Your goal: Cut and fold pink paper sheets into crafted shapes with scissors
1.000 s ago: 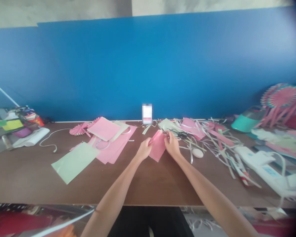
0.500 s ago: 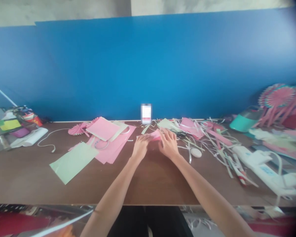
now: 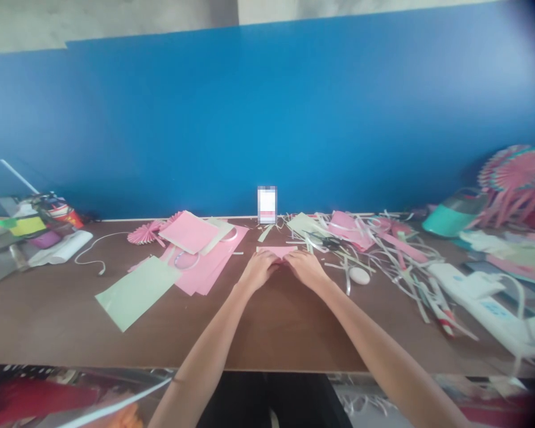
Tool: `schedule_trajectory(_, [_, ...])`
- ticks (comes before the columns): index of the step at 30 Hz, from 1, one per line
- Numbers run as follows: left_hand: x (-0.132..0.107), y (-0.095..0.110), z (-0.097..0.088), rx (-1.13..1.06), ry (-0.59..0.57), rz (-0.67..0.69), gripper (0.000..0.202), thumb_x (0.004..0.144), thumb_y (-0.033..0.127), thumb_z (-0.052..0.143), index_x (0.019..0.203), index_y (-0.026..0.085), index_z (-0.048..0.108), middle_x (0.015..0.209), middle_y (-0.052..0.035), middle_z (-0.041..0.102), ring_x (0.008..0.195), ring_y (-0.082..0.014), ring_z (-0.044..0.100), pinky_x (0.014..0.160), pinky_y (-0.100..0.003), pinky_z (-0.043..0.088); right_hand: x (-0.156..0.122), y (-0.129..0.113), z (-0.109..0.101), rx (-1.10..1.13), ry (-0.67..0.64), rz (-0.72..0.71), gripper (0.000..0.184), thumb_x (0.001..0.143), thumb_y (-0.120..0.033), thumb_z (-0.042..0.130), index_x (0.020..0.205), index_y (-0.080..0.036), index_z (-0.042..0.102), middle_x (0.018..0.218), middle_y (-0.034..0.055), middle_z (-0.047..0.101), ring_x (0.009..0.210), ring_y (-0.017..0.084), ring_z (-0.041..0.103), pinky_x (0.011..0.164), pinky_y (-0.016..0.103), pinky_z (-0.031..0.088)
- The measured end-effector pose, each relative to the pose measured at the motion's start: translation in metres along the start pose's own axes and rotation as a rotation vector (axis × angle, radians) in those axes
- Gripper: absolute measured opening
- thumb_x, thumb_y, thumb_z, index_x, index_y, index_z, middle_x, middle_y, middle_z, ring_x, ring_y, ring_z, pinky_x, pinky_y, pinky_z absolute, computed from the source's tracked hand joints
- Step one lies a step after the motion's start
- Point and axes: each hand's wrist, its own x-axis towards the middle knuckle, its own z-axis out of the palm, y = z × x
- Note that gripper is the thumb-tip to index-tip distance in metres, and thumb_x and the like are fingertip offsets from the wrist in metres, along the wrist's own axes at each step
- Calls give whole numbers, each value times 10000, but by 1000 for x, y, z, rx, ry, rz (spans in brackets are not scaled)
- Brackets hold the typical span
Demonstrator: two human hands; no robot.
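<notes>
The sheet of pink paper has gone from held up to lying flat near the middle of the brown surface. The left hand and right hand press its near edge, ungripped, palms down.

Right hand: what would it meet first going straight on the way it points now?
The pink paper sheet, already under the fingertips of the right hand; past it, probably the left hand, depth unclear.

A pink paper sheet lies flat (its near part hidden).
</notes>
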Motion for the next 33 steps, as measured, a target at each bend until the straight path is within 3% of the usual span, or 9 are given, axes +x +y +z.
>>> schedule_trajectory(7, [0, -3, 6, 6, 25, -63, 309, 946, 327, 404, 971, 212, 689, 932, -50, 616, 932, -182, 542, 851, -305, 429, 0, 0, -2, 21, -4, 35, 273, 952, -307, 420, 877, -207, 662, 880, 62, 633, 899, 191, 579, 744, 269, 410])
schedule_trajectory(12, [-1, -6, 6, 47, 43, -140, 215, 934, 261, 428, 961, 201, 633, 938, -43, 626, 924, -187, 550, 841, -311, 421, -1, -1, -5, 26, -34, 54, 267, 917, -133, 400, 1004, -203, 642, 954, 87, 632, 920, 202, 568, 772, 288, 408])
schedule_trajectory(15, [-2, -8, 6, 8, 45, -173, 183, 921, 190, 420, 963, 199, 597, 926, -39, 629, 895, -185, 555, 802, -298, 431, -2, -1, -5, 52, -6, 84, 289, 913, -108, 377, 1068, -215, 596, 976, 79, 639, 926, 204, 558, 776, 295, 403])
schedule_trajectory(22, [0, -8, 5, -142, 14, -129, 184, 896, 157, 426, 897, 178, 609, 913, -40, 638, 863, -177, 573, 778, -279, 441, -2, 1, -2, 29, 52, 100, 220, 928, -153, 389, 911, -212, 600, 910, 58, 619, 887, 194, 528, 773, 284, 369])
schedule_trajectory(27, [1, -5, 0, -221, 14, -128, 206, 910, 191, 430, 882, 178, 633, 913, -32, 661, 854, -172, 596, 764, -271, 441, -2, 3, 2, 49, 72, 98, 202, 922, -137, 404, 907, -209, 592, 919, 46, 602, 902, 185, 520, 786, 275, 353])
schedule_trajectory(33, [0, -7, -1, -114, 6, -80, 189, 885, 310, 533, 946, 193, 668, 975, -47, 662, 942, -202, 582, 829, -304, 444, -2, 5, 6, 82, 104, 111, 212, 932, -144, 391, 900, -209, 590, 914, 41, 594, 885, 177, 517, 773, 268, 353])
